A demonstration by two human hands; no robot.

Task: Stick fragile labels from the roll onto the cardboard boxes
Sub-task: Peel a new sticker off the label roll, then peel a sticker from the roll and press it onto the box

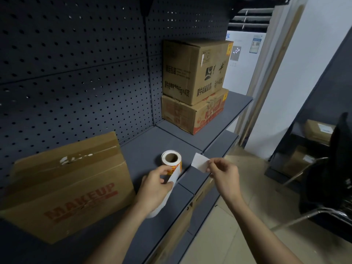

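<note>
Now my left hand [156, 184] grips the roll [171, 159] at lower centre, my right hand [224, 173] pinches a peeled label [200, 161]; next, I judge, it needs pressing flat onto the lower-left box [76, 187].

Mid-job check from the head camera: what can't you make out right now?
Head view:
- label pinched by right hand: only the white side shows, the print faces away.
- roll: lower part is hidden behind left hand, which holds its strip.
- orange sticker on top box: too small to read.
</note>
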